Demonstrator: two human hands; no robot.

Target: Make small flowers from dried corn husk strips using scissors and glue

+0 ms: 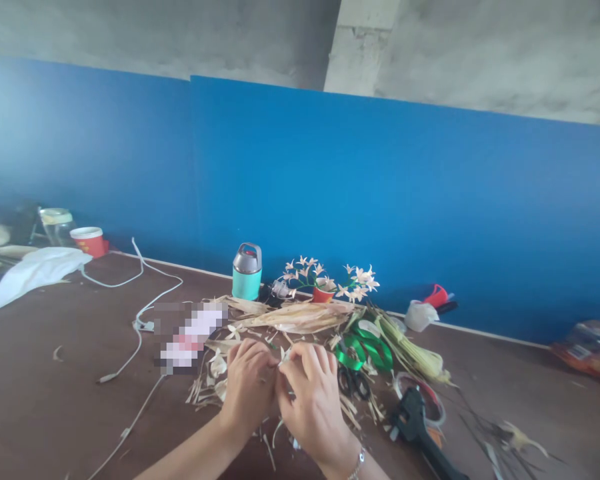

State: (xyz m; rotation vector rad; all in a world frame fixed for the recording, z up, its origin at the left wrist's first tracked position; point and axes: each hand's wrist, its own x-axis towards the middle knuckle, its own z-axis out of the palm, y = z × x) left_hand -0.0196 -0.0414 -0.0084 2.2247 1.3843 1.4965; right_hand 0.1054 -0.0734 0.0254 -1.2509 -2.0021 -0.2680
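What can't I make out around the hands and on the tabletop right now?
In the head view:
- Pale piece at the fingertips: mostly covered by the left hand and right hand; full shape unclear.
- Pixelated patch: blocked out by the mosaic; details unreadable.
- Black glue gun: handle's end cut off by the bottom edge.
- Bag: cut off by the right edge and blurred; contents unclear.

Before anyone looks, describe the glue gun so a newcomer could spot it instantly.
On the brown table, look right of the right hand. The black glue gun lies there, partly covering a tape roll; its pistol shape sets it apart from the black-handled scissors.
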